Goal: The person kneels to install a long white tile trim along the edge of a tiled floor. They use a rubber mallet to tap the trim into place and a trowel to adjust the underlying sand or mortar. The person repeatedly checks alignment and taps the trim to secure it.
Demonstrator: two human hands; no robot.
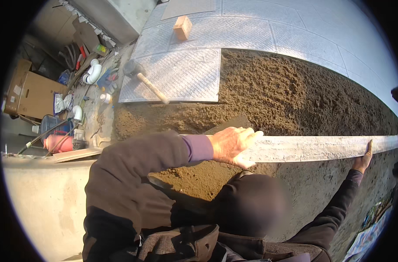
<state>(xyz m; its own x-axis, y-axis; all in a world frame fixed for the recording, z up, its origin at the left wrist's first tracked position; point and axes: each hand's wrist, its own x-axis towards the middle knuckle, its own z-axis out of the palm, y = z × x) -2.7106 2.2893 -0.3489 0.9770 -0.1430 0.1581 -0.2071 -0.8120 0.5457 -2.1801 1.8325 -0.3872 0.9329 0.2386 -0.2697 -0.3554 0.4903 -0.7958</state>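
Note:
A long, pale straightedge (303, 148) crusted with grit lies crosswise over damp, sandy bedding (271, 94). My left hand (234, 146) grips it near the middle of the view, fingers bent over the board. Farther right, my right hand (362, 159) is closed around the same board. A dark flat piece (220, 126) sticks out behind my left hand, partly hidden. Beyond the bedding, a mallet with a pale handle (151, 87) and dark head rests on a textured grey slab (190, 74). A dark rounded shape (247, 207) below my hands is blurred.
More laid slabs (303, 32) span the back, carrying an orange-tan block (182, 28). Along the left stand cardboard boxes (37, 96), white pipe elbows (93, 73), gloves (107, 78), a red jug (59, 142) and other clutter. A concrete ledge (46, 192) fills the lower left.

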